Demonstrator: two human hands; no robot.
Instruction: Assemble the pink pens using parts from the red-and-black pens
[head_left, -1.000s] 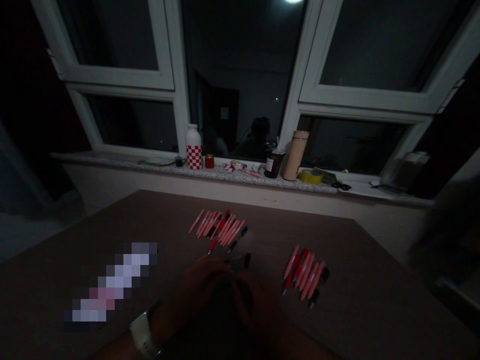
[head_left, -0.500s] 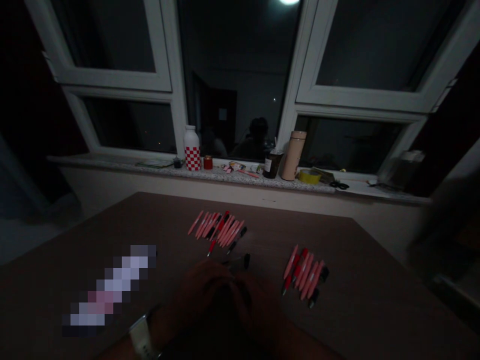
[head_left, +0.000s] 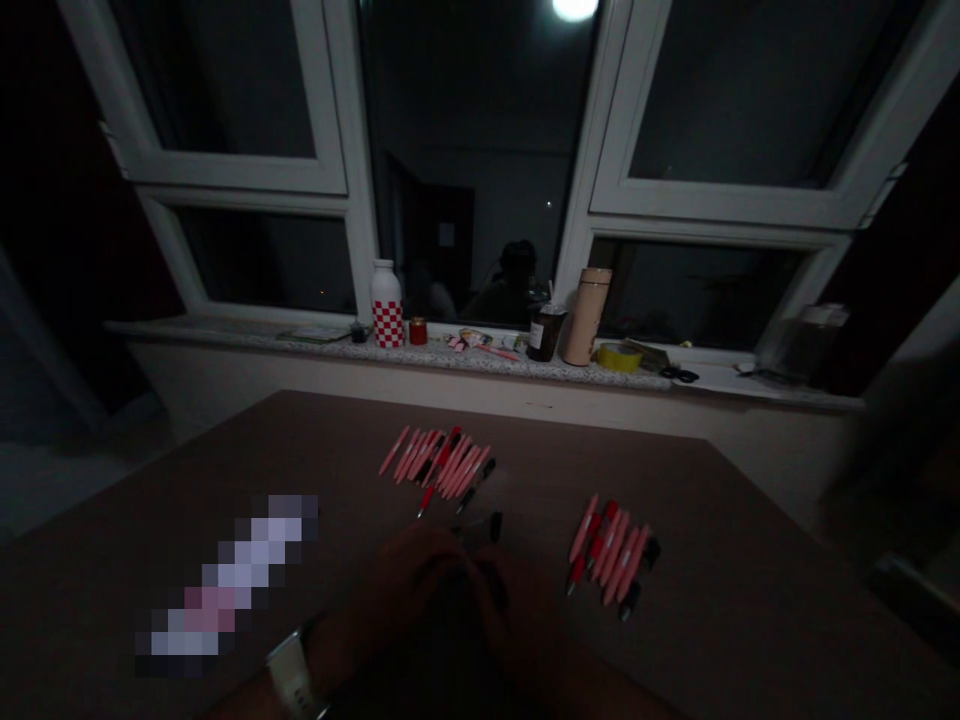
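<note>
Left hand (head_left: pixel 424 580), right hand (head_left: pixel 525 620) together in shadow; fingers (head_left: pixel 457 560) too dark to tell. Black pen parts (head_left: pixel 474 530) just ahead on table (head_left: pixel 712 560).

The brown table (head_left: pixel 510 430) runs from the near edge toward the window, its far corners dark. Two lots of pens lie on it: a fan of pink pens (head_left: pixel 439 470) toward the far middle, some with red or black parts, and a tighter bunch of pink pens (head_left: pixel 611 555) to the right. Just nearer the fan sits a small black cap (head_left: pixel 496 527), though it's too dim to be sure. At near left lies a long shape, pixelated past naming, a blurred patch (head_left: pixel 232 580) — pale, with pink at its middle. Beyond, a stone sill (head_left: pixel 225 335) carries a checkered bottle (head_left: pixel 387 305), a tan flask (head_left: pixel 586 317) and yellow tape (head_left: pixel 619 357).
</note>
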